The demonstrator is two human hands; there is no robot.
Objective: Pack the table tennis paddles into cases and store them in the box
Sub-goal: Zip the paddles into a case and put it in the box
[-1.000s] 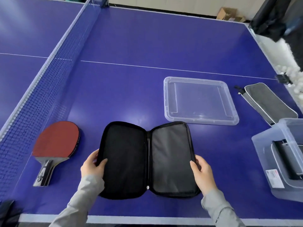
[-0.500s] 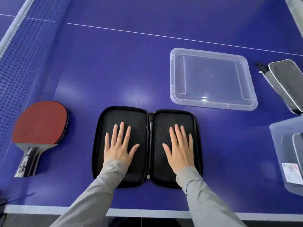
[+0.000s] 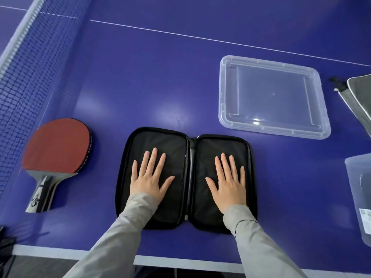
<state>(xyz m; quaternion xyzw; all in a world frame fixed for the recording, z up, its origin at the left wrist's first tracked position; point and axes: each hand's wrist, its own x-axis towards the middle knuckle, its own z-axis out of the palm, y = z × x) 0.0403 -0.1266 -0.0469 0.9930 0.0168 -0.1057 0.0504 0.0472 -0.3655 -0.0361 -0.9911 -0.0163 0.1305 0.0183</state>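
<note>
A black zip case lies spread wide open on the blue table near its front edge. My left hand rests flat on the case's left half, fingers apart. On the right half my right hand lies flat the same way. A red-faced paddle lies to the left of the case, handle toward me. A grey case lies at the right edge. Below it the clear storage box shows only its left part.
A clear plastic lid lies upside down behind and to the right of the black case. The table's net runs along the left side. The white table edge is just in front of my arms.
A second ago both hands gripped the open case by its outer edges. They then moved onto its two halves and pressed it flat; since half a second ago they have held still.
</note>
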